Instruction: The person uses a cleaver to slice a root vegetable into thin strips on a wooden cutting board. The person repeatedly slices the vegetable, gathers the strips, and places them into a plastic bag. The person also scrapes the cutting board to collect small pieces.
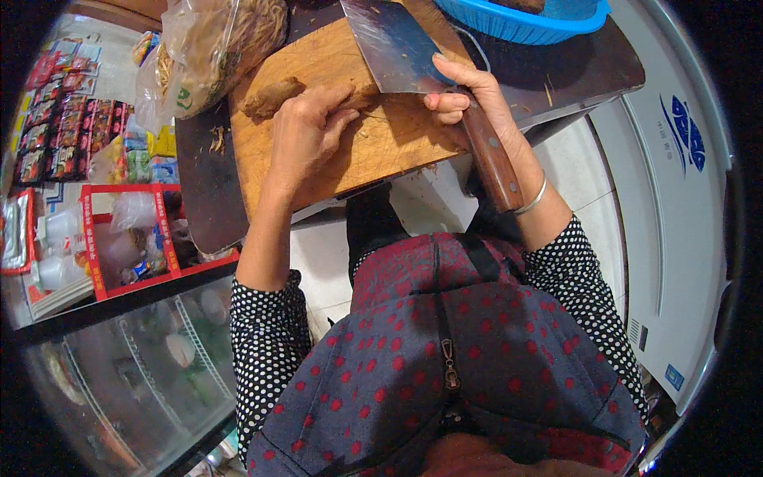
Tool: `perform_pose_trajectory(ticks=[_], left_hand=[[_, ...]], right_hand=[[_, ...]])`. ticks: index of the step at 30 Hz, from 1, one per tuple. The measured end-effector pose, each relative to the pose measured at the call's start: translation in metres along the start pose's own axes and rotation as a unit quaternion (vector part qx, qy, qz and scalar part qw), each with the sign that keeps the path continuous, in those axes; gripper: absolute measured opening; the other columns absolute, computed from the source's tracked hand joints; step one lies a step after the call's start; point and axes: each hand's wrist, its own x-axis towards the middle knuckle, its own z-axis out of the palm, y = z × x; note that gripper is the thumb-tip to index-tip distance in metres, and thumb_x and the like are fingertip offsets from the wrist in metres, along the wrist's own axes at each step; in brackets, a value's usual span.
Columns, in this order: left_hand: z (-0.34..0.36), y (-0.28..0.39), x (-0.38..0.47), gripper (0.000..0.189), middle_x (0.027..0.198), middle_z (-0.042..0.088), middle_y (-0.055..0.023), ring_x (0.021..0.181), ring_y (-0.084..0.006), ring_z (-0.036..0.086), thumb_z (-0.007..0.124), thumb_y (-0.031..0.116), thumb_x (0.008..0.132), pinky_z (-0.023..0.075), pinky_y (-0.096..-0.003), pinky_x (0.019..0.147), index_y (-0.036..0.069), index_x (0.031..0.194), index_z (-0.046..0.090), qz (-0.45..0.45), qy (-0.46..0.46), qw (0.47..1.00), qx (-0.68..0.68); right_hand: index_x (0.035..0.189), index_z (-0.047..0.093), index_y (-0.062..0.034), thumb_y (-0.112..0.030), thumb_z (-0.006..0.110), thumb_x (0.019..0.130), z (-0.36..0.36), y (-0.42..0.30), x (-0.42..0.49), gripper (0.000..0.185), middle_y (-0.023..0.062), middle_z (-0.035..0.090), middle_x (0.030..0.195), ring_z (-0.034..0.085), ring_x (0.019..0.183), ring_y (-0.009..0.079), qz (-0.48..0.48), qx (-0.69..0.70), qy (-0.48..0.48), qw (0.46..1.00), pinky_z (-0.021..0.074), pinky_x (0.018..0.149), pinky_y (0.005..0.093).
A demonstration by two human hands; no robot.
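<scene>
On the wooden cutting board [334, 59] lies a brown, knobbly piece of food [274, 98], possibly a pickled root. My left hand [310, 128] presses down over it with bent fingers, and more brown food shows beyond the fingertips. Whether that is the same piece, I cannot tell. In my right hand [477, 95] is a cleaver [393, 45], gripped where the brown wooden handle meets the blade. Its broad steel blade points away from me over the board, with the near lower corner close to the brown food. The contact between blade and food is hidden.
A clear plastic bag of pale shreds [220, 53] sits at the board's left. Behind on the right stands a blue plastic basket [530, 24] holding something brown. Scraps dot the dark table [205, 179]. Packaged goods [71, 125] and a glass case [143, 369] are left; a white appliance [650, 197] is right.
</scene>
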Motion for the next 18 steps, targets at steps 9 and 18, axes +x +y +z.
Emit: perform_pose_trajectory(ticks=[9,18], left_hand=[[0.004,-0.009,0.015,0.030,0.089,0.067,-0.0153,0.083,-0.0353,0.065,0.074,0.025,0.077,0.0501,-0.0418,0.071,0.005,0.099,0.069,-0.029,-0.040,0.999,-0.002],[0.003,-0.013,0.004,0.024,0.086,0.067,-0.0156,0.077,-0.0274,0.066,0.073,0.014,0.079,0.0500,-0.0339,0.070,0.000,0.098,0.069,-0.078,-0.042,0.989,-0.120]], right_hand=[[0.100,0.052,0.0063,-0.021,0.059,0.096,-0.003,0.001,0.002,0.028,0.0145,0.061,0.071,0.041,0.041,-0.0004,-0.004,0.027,-0.028,0.999,0.0325,0.036,0.0138],[0.100,0.053,0.0058,-0.022,0.059,0.095,-0.001,0.001,-0.001,0.029,0.0147,0.062,0.070,0.039,0.040,-0.0004,-0.008,0.016,-0.030,0.999,0.0298,0.036,0.0140]])
